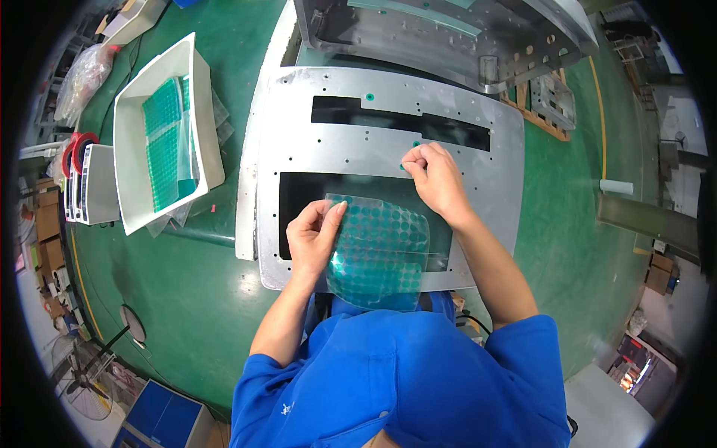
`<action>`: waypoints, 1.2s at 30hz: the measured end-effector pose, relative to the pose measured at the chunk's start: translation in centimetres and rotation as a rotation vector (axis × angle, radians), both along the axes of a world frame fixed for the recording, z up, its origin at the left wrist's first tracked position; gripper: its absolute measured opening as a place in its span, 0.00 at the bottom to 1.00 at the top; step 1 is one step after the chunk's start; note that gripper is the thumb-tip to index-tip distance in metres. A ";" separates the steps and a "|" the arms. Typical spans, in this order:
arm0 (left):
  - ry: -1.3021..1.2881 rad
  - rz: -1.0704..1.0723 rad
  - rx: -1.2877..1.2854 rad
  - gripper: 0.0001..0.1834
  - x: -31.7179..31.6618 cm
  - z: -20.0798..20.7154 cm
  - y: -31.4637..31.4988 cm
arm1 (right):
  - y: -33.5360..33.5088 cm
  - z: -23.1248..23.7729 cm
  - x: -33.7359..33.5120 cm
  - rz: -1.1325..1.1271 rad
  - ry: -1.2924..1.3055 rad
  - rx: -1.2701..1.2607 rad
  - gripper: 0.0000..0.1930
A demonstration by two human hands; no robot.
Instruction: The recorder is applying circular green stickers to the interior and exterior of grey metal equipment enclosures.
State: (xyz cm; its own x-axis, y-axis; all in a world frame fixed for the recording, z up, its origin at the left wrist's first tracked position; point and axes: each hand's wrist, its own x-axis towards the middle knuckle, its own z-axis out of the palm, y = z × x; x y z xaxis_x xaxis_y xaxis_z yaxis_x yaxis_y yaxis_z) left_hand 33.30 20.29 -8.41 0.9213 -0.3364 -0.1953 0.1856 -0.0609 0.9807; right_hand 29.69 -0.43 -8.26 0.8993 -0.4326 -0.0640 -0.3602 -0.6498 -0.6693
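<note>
A clear sheet of green round stickers point(377, 250) hangs from my left hand point(314, 235), pinched at its upper left corner between thumb and fingers. The sheet bows slightly over the near cut-out of a grey metal panel point(299, 153). My right hand point(437, 179) is just above the strip between the panel's two cut-outs, its thumb and fingers pinched together. A bit of green, seemingly one round sticker point(403, 167), shows at those fingertips. One green dot point(417, 144) lies just beyond that hand, and another green dot point(370, 97) sits above the far cut-out.
A white bin point(209, 142) with more green sticker sheets point(162, 131) stands at the left. Red tape rolls point(84, 145) are beside it. Beyond the panel stands a large metal housing point(418, 45) with holes. A wooden pallet point(534, 112) lies at the far right.
</note>
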 end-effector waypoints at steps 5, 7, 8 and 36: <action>0.016 -0.013 -0.007 0.07 0.2 0.0 -0.2 | 0.2 0.0 0.1 -0.019 0.013 -0.043 0.02; 0.016 -0.017 -0.011 0.07 0.3 -0.1 -0.2 | 0.3 0.1 0.2 -0.026 0.038 -0.048 0.02; 0.011 -0.018 -0.007 0.07 0.3 -0.1 -0.2 | 0.3 0.1 0.2 -0.030 0.058 -0.046 0.02; -0.047 -0.374 -0.124 0.05 -0.5 6.1 2.2 | 5.3 10.1 -7.2 0.054 -0.033 0.706 0.06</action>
